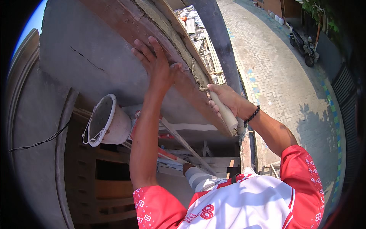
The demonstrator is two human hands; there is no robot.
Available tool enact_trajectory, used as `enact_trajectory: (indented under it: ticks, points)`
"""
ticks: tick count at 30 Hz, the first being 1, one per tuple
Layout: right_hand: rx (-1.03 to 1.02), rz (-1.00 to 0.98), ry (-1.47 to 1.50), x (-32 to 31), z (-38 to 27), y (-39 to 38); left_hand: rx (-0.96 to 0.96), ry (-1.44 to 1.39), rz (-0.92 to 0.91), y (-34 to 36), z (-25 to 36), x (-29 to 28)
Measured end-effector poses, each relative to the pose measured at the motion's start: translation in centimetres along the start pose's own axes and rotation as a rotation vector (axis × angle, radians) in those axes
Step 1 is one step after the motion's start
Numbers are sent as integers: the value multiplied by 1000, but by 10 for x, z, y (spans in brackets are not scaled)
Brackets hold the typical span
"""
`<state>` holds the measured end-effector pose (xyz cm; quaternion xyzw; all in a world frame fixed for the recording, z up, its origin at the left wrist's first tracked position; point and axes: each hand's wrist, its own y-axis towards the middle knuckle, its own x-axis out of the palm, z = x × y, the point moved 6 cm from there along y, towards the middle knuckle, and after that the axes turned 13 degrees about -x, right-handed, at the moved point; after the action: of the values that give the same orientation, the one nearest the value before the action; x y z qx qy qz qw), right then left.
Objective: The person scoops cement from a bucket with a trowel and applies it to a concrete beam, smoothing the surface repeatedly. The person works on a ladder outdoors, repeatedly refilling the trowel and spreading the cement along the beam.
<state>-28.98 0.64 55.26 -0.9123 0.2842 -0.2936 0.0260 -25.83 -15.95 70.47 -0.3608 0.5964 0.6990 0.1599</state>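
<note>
My left hand (157, 63) rests with its fingers stretched out against a reddish-brown wooden board (202, 100), which runs slantwise along the edge of a grey plastered surface (87, 42). Wet grey mortar (178, 45) lies in a strip between that board and a second, thinner board (185, 36). In my right hand (227, 98) is a trowel (225, 111), gripped by its pale, thick handle. Its bent metal neck points toward the mortar strip. The blade lies along the mortar and is hard to make out from it.
A whitish bucket (116, 124) with a rope handle stands left of my left forearm, near wooden poles (187, 143). A dark cable (38, 144) crosses the left wall. Far below on the right, a paved lane (274, 76) holds a parked scooter (304, 46).
</note>
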Motion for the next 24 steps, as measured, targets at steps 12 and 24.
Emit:
enact_trajectory:
  ticks: [12,24]
  points:
    - [-326,-22,-405,-11,-26,19,8,-19,33,-1,-1,0]
    - [156,397,-295,-198,316,-33,-15,-70,2,-1,-3,0]
